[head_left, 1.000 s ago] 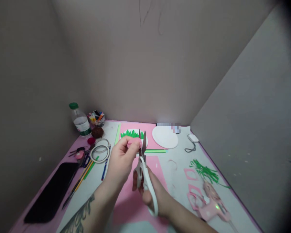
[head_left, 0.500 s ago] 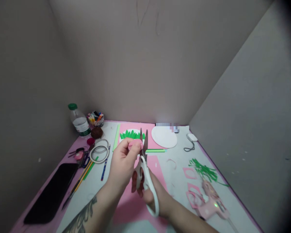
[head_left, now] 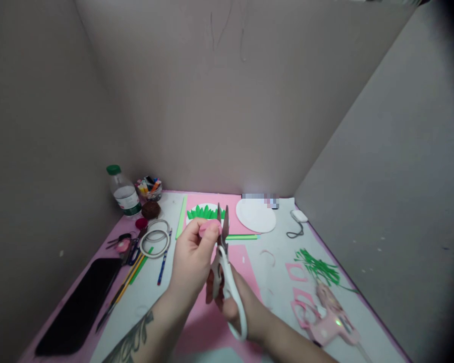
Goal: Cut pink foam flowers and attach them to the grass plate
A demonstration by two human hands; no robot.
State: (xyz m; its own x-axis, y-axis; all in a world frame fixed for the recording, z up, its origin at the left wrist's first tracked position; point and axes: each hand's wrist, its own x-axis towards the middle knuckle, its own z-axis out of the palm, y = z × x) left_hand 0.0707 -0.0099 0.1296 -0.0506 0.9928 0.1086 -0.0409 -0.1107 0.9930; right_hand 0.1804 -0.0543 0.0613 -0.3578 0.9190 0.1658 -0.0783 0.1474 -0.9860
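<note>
Small pink pc., ctr of frame, up off desk; long axis roughly L–R across frame. Its R edge lies right at the blades of the white-handled scissors; blades parted, tips toward top of frame, so pc. axis runs approx. crosswise to blades. Whether edge sits betw. blades or just against the nearer one: cannot tell. L hand nearest to pc.: thumb and index fingers pinching it, thumb on near face, other fingers curled behind; wrist bent slightly, tattooed forearm rising from lower L of frame. R hand lower, just R of ctr: fingers wrapped through scissor handles, thumb in near loop, forearm in from lower R. Below both hands, pink sheet flat on desk, lower ctr. Beyond pc., upper ctr of desk: white oval w/ green grass-like cutouts; plain white oval to its R. Lower R of frame: pink glue gun, w/ green light, near green strips.
</note>
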